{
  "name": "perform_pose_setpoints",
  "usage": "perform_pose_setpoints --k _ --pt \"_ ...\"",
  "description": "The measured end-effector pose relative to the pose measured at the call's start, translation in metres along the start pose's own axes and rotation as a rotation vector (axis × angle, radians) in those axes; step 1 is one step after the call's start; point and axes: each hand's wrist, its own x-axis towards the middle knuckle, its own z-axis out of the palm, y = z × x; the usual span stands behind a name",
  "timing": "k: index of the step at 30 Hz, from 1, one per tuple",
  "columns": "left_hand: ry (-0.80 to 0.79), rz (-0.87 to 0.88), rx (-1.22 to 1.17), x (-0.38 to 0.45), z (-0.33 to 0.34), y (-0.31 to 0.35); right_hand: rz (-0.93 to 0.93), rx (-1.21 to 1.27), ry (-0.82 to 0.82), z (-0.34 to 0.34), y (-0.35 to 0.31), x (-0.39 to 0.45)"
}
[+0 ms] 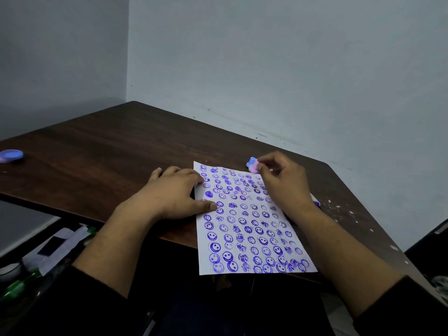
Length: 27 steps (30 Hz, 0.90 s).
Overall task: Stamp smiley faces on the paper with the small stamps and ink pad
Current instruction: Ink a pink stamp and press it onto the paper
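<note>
A white paper (252,221) covered with rows of purple smiley stamps lies on the dark wooden table (116,151), its near end hanging over the front edge. My left hand (174,192) lies flat with fingers spread on the paper's left edge. My right hand (283,183) hovers over the paper's far right corner, pinching a small pink stamp (254,168) between thumb and fingertips. A small blue stamp (251,163) sits right behind the pink one. The round blue ink pad (11,155) rests far off at the table's left edge.
Pale walls meet in a corner behind the table. White flecks (339,207) dot the table's right side. A purple object (316,203) peeks out under my right wrist. Clutter with papers and green items (48,253) sits below the table on the left.
</note>
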Motion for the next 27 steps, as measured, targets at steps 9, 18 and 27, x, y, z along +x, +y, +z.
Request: perform_pose_setpoints --k 9,18,27 --pt "0.0 0.003 -0.005 0.0 0.0 0.001 0.153 0.129 0.034 -0.009 -0.015 0.059" --pt "-0.002 0.006 -0.004 0.0 0.0 -0.001 0.169 -0.109 -0.149 0.032 0.01 0.081" --pt "0.004 0.011 -0.005 0.002 0.001 -0.002 0.154 -0.366 -0.22 0.052 0.028 0.09"
